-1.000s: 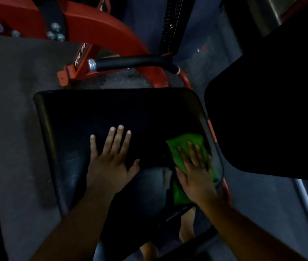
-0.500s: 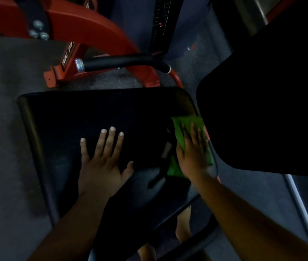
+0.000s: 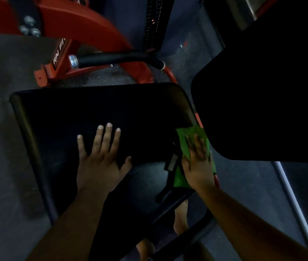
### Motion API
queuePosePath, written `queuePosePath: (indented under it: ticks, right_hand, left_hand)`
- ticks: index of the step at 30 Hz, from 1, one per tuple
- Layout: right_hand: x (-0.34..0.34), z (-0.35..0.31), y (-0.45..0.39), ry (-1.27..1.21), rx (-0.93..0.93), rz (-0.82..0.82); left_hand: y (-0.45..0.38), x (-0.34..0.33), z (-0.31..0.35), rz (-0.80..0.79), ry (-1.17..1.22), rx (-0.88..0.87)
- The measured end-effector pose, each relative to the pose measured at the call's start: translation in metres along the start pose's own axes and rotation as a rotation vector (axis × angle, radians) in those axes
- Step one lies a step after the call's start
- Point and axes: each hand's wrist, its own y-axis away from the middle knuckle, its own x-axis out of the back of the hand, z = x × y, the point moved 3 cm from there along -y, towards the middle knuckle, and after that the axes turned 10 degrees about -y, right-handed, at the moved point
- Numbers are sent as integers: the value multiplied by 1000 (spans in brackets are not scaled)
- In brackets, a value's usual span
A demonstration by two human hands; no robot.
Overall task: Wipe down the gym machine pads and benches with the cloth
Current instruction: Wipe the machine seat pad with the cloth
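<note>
Slipping is threatening: the right hand [image 3: 198, 162], fingers flat, is pressing the green cloth [image 3: 192, 134] at the black padded seat's [image 3: 96, 108] right edge; left hand [image 3: 98, 162] is bracing flat, holding nothing.

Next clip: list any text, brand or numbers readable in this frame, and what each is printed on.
"RN FIT", white letters on a dark label on the red machine frame; the word is cut off after that, so the rest cannot be read.
Weight stack: faint marks, too small and blurred to read.
Nothing else carries readable text.
</note>
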Motion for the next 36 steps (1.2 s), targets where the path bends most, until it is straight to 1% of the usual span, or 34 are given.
queuePosePath:
  ticks: [1,2,4,6,8,10,12,15,17,19,20,22,23,24,25,27,28,29,30,31,32,34,35,36]
  right_hand:
    - [-1,16,19,-22,-87,-38]
    - [-2,25,25,-39,-200,-35]
    - [-5,18,7,-58,-348,59]
    - [-3,-10,-34,-55,-408,120]
    - [2,-35,-80,-136,-451,117]
    - [11,-54,-112,-174,-452,182]
    - [17,-65,-129,-153,-416,232]
    - [15,-81,-143,-74,-300,211]
    - [8,-118,-155,-9,-105,164]
    - [-4,-165,-158,49,151,57]
    - [-8,-179,-155,76,258,-5]
    - [-4,-173,-153,119,381,-70]
    - [3,-155,-155,152,399,-37]
    - [12,-135,-160,182,369,17]
    - [21,-115,-167,171,276,58]
    - [32,-101,-184,36,-16,74]
    - [29,-111,-189,-17,-140,97]
    - [21,-132,-188,-26,-206,116]
    - [12,-157,-183,-20,-190,107]
    - [3,-183,-173,-9,-80,76]
    - [-5,-202,-161,26,91,28]
    - [-8,-206,-146,121,399,-86]
    - [1,-193,-152,183,479,-81]
    - [9,-175,-164,243,458,-41]
  left_hand:
    - [1,0,0,-1,2,0]
    - [1,0,0,5,5,0]
    - [1,-2,-1,5,1,-3]
    - [1,-3,-2,5,0,4]
    - [1,-3,-3,13,-1,10]
    - [-2,-1,-3,27,7,11]
    - [-4,1,-1,44,20,12]
    - [-2,1,0,42,13,18]
    - [-1,1,-2,53,16,23]
    - [-2,1,-4,50,19,24]
    - [-2,0,-4,52,23,20]
    - [-1,-1,-4,50,36,18]
    - [0,-2,-4,49,45,19]
    - [0,-3,-5,49,51,24]
    - [1,-4,-4,44,56,28]
    - [0,-4,-4,32,61,23]
    - [0,-4,-4,43,62,24]
    - [0,-3,-4,53,61,26]
    - [0,-2,-4,56,63,22]
    - [1,0,-3,58,64,16]
    - [1,0,-4,68,69,13]
    - [1,-2,-4,75,66,13]
    - [1,-1,-4,73,61,12]
    - [1,-2,-3,72,64,13]
